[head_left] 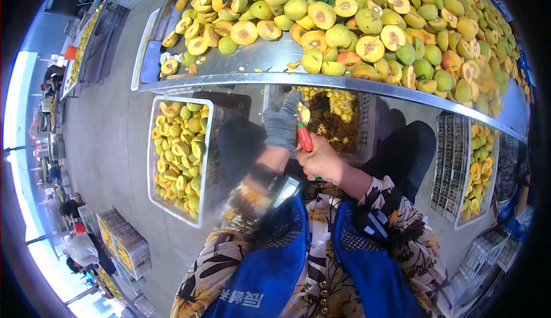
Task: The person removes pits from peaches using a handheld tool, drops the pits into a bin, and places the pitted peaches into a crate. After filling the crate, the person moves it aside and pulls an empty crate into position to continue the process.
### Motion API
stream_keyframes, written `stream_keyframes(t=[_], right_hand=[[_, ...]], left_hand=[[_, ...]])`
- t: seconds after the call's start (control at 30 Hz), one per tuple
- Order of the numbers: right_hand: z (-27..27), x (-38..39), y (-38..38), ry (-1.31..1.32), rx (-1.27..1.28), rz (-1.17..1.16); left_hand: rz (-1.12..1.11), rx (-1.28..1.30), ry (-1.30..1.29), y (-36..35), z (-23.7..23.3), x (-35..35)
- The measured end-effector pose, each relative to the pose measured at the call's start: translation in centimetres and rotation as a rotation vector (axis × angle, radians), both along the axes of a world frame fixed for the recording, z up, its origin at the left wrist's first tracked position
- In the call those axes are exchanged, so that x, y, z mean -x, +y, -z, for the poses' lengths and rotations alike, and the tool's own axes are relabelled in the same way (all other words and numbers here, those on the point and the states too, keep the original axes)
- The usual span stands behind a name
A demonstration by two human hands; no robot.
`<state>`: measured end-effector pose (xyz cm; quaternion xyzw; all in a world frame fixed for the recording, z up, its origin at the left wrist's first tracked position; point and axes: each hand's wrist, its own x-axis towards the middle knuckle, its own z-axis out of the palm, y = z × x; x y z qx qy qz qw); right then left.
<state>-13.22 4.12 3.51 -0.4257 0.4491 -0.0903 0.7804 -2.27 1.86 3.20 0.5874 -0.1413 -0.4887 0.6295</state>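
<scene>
My left hand [280, 124], in a grey glove, is closed around a yellow peach half [304, 113], cut side toward my right hand. In my bare right hand [322, 158] is a small red-handled pitting knife [305, 138]. Its metal end meets the peach half, and the exact shape of the tip is hard to make out. Both hands are close together over a crate [367, 128] holding yellow scraps and brown pits. Just beyond them, a metal table [252, 59] carries a large heap of halved peaches [367, 22].
A white crate [207, 166] full of peach halves stands on the floor to my left. Another crate [453, 169] with peach halves is at my right. The table's raised metal edge [321, 80] runs across in front. Other people and tables are at the far left.
</scene>
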Motion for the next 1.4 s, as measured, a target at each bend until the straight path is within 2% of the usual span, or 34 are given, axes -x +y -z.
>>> stream_keyframes(t=[0.07, 0.17, 0.3, 0.33, 0.4, 0.5, 0.6, 0.7, 0.8, 0.83, 0.93, 0.97, 1.07, 1.13, 1.23, 1.3, 1.33, 1.37, 1.4], right_hand=[[-0.5, -0.1, 0.1, -0.076, -0.141, 0.055], [-0.1, 0.0, 0.0, -0.039, -0.042, -0.007], [0.4, 0.5, -0.2, 0.002, 0.184, -0.14], [0.5, 0.4, -0.1, -0.004, 0.205, -0.155], [-0.1, 0.6, -0.7, -0.027, 0.016, -0.165], [-0.6, 0.8, -1.0, -0.088, -0.122, -0.179], [-0.4, 0.7, -0.9, -0.088, -0.093, -0.142], [-0.2, 0.6, -0.9, -0.127, -0.112, -0.161], [-1.0, 0.0, -0.7, -0.191, -0.179, -0.155], [-0.9, -0.1, -0.5, -0.204, -0.168, -0.161], [-0.5, -0.6, -0.1, -0.08, 0.054, -0.188], [-0.4, -0.5, 0.1, -0.1, 0.019, -0.183], [-0.3, 0.0, 0.2, -0.161, -0.119, -0.157], [-0.7, 0.2, 0.0, -0.21, -0.259, -0.148], [-1.2, 0.1, -0.2, -0.192, -0.31, -0.143], [-1.0, -0.3, -0.2, -0.096, -0.089, -0.161], [-0.8, -0.3, -0.1, -0.05, 0.018, -0.165], [-0.6, -0.3, -0.2, -0.052, -0.024, -0.156], [-1.0, -0.3, -0.4, -0.048, -0.072, -0.153]], left_hand=[[0.093, -0.016, -0.194, 0.2, 0.7, -0.6], [0.113, 0.056, 0.122, 0.1, -0.7, -0.7], [0.258, -0.018, 0.522, 0.0, -0.2, -2.7], [0.294, -0.001, 0.481, 0.2, 0.2, -2.9], [0.368, 0.044, 0.397, 0.2, 0.2, -3.2], [0.334, 0.074, -0.107, 0.9, -0.6, -2.5], [0.183, 0.186, -0.049, 0.5, 0.4, -1.9], [0.179, 0.277, 0.057, 0.6, 0.7, -2.7], [0.09, 0.161, -0.156, 2.1, -0.7, -2.4], [0.06, 0.077, -0.105, 2.2, -0.9, -2.4], [0.1, 0.057, 0.29, 1.4, -0.9, -3.0], [0.09, 0.048, 0.405, 1.2, -0.7, -3.1], [0.092, 0.11, 0.513, 1.1, 0.0, -2.6], [0.095, 0.176, 0.325, 1.3, -0.2, -1.9], [0.125, 0.339, -0.336, 1.2, 0.2, -2.2], [0.084, 0.31, 0.131, 0.7, -0.6, -2.1], [0.115, 0.273, 0.015, 0.9, -0.2, -2.3], [0.142, 0.234, -0.102, 1.1, 0.1, -2.6], [0.165, 0.152, 0.514, 0.8, -0.6, -2.8]])
